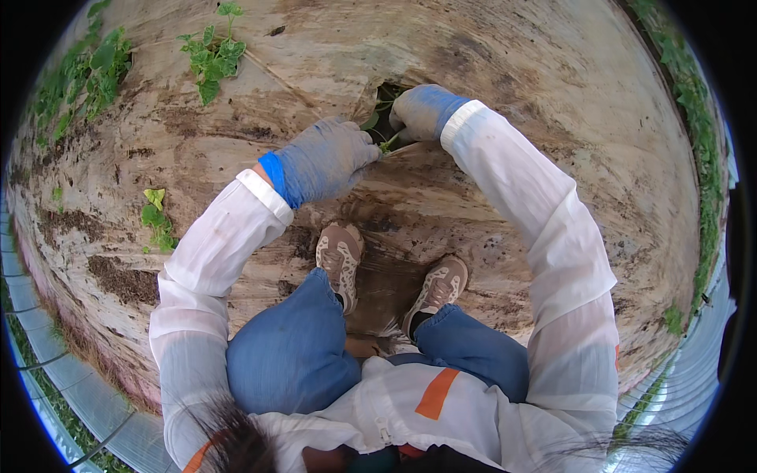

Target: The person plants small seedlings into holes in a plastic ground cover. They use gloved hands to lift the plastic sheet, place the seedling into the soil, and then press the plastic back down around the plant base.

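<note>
Both hands wear blue gloves smeared with dried dirt. My left hand (327,159) is at the left lower edge of a hole in the dirty plastic ground film (502,171), its fingertips at a green stem. On the hole's right side is my right hand (423,112), fingers curled inward and partly out of sight in the opening. Between the hands, green leaves and thin stems of a plant (371,122) show inside the dark hole. The film is pulled taut along the hole's near edge. Whether either hand grips the stem or the film is hard to tell.
Leafy plants grow through the film at the upper left (213,59), far left (100,68) and lower left (157,222). My shoes (340,260) stand on the film below the hole. Green growth (698,136) lines the right edge, and translucent sheeting (112,423) curves along the lower left.
</note>
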The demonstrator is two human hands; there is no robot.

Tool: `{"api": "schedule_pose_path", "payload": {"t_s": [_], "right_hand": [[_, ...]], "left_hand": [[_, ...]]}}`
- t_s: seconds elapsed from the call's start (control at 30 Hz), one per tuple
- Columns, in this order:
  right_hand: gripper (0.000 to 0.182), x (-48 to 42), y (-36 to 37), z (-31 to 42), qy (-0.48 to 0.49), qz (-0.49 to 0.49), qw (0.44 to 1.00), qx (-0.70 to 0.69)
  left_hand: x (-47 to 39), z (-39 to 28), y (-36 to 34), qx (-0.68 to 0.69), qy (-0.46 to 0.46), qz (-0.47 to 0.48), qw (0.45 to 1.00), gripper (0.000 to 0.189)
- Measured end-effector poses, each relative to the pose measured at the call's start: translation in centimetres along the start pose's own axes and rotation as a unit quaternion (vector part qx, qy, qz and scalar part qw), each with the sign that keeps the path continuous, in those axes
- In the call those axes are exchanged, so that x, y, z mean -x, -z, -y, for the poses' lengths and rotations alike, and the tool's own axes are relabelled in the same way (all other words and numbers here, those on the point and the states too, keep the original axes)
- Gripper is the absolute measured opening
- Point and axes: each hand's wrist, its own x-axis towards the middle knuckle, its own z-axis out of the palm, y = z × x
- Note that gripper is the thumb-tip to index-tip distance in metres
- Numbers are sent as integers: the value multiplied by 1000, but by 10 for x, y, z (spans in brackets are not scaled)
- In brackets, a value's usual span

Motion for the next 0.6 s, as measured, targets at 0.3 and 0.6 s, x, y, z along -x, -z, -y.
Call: {"api": "schedule_pose_path", "payload": {"t_s": [0.3, 0.6], "right_hand": [[32, 19, 15, -26, -16, -107, 986, -128], [37, 28, 24, -37, -51, -134, 970, -198]], "left_hand": [[-3, -12, 21, -38, 55, 29, 997, 21], [-6, -10, -5, -109, 99, 68, 987, 27]]}}
